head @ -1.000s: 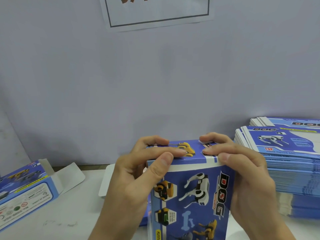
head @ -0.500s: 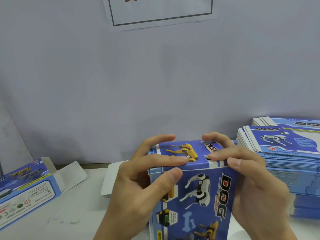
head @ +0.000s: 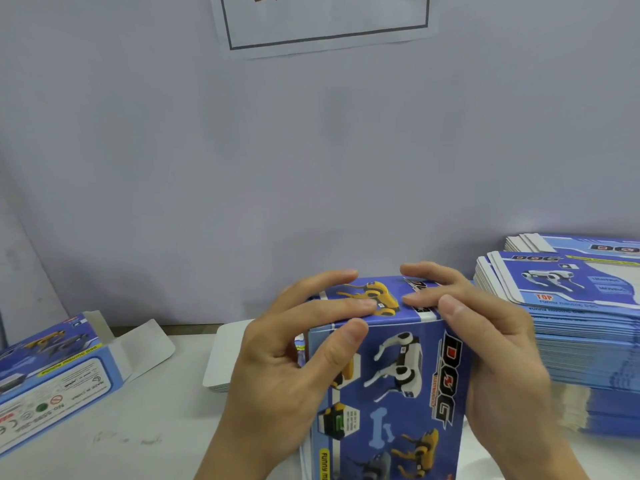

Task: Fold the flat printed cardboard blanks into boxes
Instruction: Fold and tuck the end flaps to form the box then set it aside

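Box: the upright box (head: 388,386) stands on the desk (head: 166,427), just left of the stack of blanks (head: 568,323).
Hands: left hand (head: 277,368) and right hand (head: 495,358) grip its top corners, fingers on the top flap (head: 374,299).
Technique: press evenly, keeping the walls square until the tuck seats.

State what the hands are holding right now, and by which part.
Both hands hold the upright blue box at its top end: the left hand grips the upper left corner, the right hand the upper right, with fingers of both pressing the top flap.
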`<state>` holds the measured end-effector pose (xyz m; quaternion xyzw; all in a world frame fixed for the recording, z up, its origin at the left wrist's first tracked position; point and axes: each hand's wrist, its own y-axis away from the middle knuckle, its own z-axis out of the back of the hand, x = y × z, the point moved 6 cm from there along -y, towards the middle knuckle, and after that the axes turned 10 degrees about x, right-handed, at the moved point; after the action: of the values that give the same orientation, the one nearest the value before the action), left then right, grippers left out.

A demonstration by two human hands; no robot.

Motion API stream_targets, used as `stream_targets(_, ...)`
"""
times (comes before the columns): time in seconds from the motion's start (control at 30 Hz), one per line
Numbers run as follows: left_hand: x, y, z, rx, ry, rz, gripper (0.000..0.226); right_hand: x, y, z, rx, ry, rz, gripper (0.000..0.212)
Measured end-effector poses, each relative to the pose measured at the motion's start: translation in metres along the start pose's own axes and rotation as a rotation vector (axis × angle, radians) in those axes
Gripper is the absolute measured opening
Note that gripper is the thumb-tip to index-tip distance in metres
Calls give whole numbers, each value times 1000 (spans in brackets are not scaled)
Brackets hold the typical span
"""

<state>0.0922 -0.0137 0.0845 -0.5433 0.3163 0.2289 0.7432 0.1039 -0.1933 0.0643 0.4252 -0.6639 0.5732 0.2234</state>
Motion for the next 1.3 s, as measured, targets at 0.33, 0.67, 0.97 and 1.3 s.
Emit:
stream_targets(0.33, 4, 1, 9, -158, -135, -74, 21, 2, 2, 4, -112, 196, 125, 28)
stream_targets(0.67, 70, 47, 74, -1162, 411, 212, 20, -5, -4, 5, -183, 746, -125, 25)
stream_targets(0.97, 100, 20, 2, -319, 518, 476, 60, -41, -3, 4, -200, -252, -273, 87)
stream_targets(1.3, 65, 6, 7, -248, 349, 344, 70, -41, -6, 24, 210, 133, -266, 63)
